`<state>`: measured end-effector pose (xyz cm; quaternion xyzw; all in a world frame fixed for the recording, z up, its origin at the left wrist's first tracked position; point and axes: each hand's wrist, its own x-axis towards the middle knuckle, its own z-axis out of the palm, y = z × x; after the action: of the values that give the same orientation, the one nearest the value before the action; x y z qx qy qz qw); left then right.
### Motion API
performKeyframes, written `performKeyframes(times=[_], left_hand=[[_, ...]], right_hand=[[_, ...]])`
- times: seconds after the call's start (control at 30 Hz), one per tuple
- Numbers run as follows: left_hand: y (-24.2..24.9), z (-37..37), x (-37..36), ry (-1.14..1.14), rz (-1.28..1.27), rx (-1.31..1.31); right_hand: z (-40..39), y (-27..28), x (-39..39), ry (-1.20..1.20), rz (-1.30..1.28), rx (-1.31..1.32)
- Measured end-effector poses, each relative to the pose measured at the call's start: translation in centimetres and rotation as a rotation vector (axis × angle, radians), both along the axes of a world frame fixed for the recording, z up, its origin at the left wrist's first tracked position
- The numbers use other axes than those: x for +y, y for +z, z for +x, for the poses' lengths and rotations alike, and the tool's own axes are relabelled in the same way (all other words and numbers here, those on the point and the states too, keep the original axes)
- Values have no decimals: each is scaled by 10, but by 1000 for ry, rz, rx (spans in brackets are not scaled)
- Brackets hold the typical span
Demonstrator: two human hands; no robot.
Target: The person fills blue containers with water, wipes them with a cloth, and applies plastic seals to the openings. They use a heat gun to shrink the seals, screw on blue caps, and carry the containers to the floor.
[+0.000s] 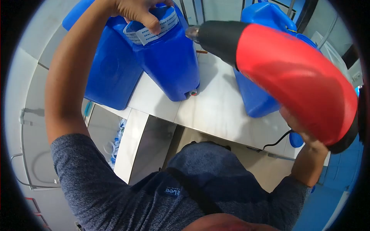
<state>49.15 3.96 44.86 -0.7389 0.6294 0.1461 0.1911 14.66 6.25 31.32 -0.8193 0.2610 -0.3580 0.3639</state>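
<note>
Things around first: white counter runs L to R, w/ three blue containers on it. Left jug leans close beside the mid jug; right jug stands apart, partly behind the red heat gun, whose body blocks much of the view on the R. Mid jug is L of centre, tilted in view, w/ a small tap low on its near end & a printed seal band round its top. Round blue cap is at near R, just beside a black cable. Near L, below counter level, clear & blue plastic bits sit in an open recess.

Grip: L hand is closed over the top of the mid jug, thumb pressed on the band; fingertips partly out of frame, so exact spread unclear. R hand is wrapped on the heat gun's grip, mostly hidden behind the tool; finger detail can't be seen. Gun's nozzle points L, near the band, no contact visible.
</note>
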Motion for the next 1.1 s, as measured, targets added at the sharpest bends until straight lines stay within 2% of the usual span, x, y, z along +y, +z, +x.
performKeyframes(times=[0.07,0.13,0.23,0.3,0.33,0.4,0.47,0.53,0.63,0.67,0.73,0.77,0.83,0.87,0.97,1.03,1.1], left_hand=[[-3,1,1,10,-16,-31],[-17,27,-3,-210,-172,112],[-14,24,-2,-195,-176,20],[-18,31,-1,-213,-197,74],[-20,34,-1,-231,-219,128],[-20,35,-1,-207,-223,95],[-22,35,-2,-180,-221,66],[-24,32,-5,-48,-236,53],[-24,25,1,30,-294,-22],[-23,30,1,29,-298,-26],[-27,53,1,-34,-313,161],[-29,64,-2,-33,-312,160],[-27,72,-4,-281,-339,190],[-28,76,-6,-277,-339,188],[-27,51,-3,-255,-293,101],[-26,29,2,60,-286,156],[5,2,11,127,-53,232]], right_hand=[[-16,16,0,-45,16,56],[-28,28,10,-67,41,124],[-26,39,9,-75,39,174],[-20,34,8,-60,-6,105],[-17,31,8,-41,87,-29],[-18,24,8,-16,179,-163],[-30,15,10,-51,168,-48],[-26,17,7,-78,227,-16],[-26,16,1,-96,318,-5],[-25,7,0,-8,277,-67],[-34,3,2,-2,302,-51],[-38,1,2,1,315,-43],[-31,3,0,65,268,-110],[-25,10,2,72,243,-137],[-24,3,2,87,217,-169],[-27,-12,2,87,148,-182],[-22,-11,6,12,98,-65]])
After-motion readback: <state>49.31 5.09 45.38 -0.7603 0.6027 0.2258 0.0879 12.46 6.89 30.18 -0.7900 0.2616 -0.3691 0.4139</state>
